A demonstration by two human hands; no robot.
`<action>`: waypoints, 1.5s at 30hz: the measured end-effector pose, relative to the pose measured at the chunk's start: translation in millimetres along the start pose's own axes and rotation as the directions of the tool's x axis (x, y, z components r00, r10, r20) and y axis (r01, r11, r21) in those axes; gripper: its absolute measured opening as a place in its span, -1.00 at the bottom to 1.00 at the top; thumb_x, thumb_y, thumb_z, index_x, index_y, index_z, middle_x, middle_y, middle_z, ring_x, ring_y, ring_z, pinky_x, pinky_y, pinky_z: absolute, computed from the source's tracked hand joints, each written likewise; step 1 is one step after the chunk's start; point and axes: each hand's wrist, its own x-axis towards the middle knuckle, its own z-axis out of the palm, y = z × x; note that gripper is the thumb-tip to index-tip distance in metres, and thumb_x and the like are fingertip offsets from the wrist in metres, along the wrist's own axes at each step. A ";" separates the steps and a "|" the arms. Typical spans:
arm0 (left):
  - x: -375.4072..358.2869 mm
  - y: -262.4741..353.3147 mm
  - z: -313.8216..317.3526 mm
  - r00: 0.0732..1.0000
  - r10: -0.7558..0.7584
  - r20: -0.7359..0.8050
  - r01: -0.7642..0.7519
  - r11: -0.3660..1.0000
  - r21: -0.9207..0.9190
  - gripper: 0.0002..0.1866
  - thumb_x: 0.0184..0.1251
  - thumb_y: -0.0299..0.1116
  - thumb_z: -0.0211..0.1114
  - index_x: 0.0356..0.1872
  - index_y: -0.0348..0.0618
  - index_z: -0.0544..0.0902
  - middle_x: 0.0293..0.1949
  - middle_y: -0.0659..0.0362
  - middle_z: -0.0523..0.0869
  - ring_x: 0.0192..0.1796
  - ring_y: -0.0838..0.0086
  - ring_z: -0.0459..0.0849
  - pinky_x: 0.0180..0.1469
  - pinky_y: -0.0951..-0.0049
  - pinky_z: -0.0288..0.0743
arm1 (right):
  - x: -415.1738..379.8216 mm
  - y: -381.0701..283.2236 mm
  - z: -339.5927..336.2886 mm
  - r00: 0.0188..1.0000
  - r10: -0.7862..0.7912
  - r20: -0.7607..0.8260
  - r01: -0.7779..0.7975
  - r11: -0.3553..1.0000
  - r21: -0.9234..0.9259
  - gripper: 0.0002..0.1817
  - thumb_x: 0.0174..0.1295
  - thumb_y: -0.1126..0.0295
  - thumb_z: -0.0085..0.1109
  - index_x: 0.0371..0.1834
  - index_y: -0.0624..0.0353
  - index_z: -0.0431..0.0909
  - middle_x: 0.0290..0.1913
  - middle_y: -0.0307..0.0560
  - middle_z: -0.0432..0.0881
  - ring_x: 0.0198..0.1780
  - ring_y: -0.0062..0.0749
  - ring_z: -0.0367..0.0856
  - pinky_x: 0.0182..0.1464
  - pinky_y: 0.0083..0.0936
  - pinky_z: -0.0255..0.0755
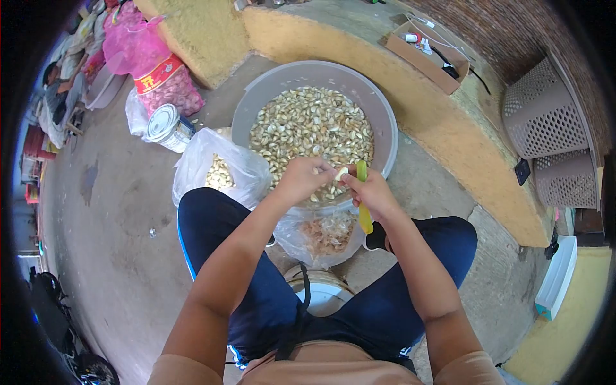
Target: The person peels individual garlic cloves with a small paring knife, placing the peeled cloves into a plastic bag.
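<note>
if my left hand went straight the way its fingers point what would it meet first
Most likely the pale clove in your right hand's grip. Your left hand looks very near it, perhaps touching; depth is unclear.

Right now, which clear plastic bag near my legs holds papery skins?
The bag at the near side of the tub; it holds brownish, papery skins, while the other bag, farther left, holds pale cloves.

Black wheel cut off at bottom edge.
</note>
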 end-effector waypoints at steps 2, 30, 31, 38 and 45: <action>0.2 -1.3 1.0 0.995 0.094 -0.044 -0.090 0.992 0.088 -0.83 0.03 -0.30 0.29 -0.41 -0.18 0.64 -0.60 0.13 0.60 -0.55 0.50 0.54 -0.43 0.50 0.40 | -0.7 0.4 2.3 0.999 -0.003 -0.042 0.004 1.000 0.018 -0.71 0.09 0.35 0.18 -0.19 0.32 0.46 -0.45 -0.16 0.54 -0.66 -0.67 0.32 -0.67 -0.66 0.21; 3.1 -6.3 0.3 0.992 -0.127 -0.010 0.125 0.986 -0.109 -0.76 0.07 -0.23 0.25 -0.40 -0.22 0.63 -0.63 0.12 0.58 -0.60 0.52 0.51 -0.48 0.47 0.39 | 6.7 6.8 -6.5 0.997 0.078 -0.017 -0.066 0.917 0.392 -0.66 0.04 0.56 0.07 -0.05 0.27 0.44 -0.58 -0.40 0.37 -0.69 -0.77 0.17 -0.64 -0.71 0.15; 3.6 -6.2 1.3 0.991 -0.131 -0.007 0.129 0.982 -0.137 -0.74 0.08 -0.20 0.25 -0.40 -0.23 0.63 -0.63 0.15 0.57 -0.61 0.54 0.50 -0.50 0.49 0.37 | 6.7 6.8 -6.7 0.997 0.080 -0.014 -0.068 0.922 0.382 -0.66 0.04 0.55 0.07 -0.05 0.27 0.44 -0.58 -0.41 0.36 -0.68 -0.77 0.18 -0.64 -0.71 0.15; -0.2 4.4 1.6 0.956 -0.240 0.167 0.283 0.903 -0.323 -0.69 0.13 -0.15 0.27 -0.32 -0.23 0.58 -0.68 0.37 0.41 -0.68 0.73 0.32 -0.69 0.69 0.11 | 1.4 -1.3 -5.9 0.998 0.067 0.020 -0.070 0.936 0.345 -0.64 0.02 0.55 0.08 -0.03 0.18 0.47 -0.63 -0.43 0.30 -0.66 -0.76 0.17 -0.60 -0.71 0.14; -2.1 2.7 7.7 0.923 -0.286 0.258 0.374 0.824 -0.426 -0.69 0.13 -0.23 0.28 -0.22 -0.23 0.52 -0.61 0.34 0.43 -0.66 0.75 0.31 -0.73 0.75 0.00 | 2.0 1.9 -5.7 0.995 0.075 0.064 -0.091 0.945 0.313 -0.66 0.00 0.59 0.09 -0.09 0.19 0.50 -0.56 -0.36 0.42 -0.65 -0.74 0.22 -0.58 -0.71 0.19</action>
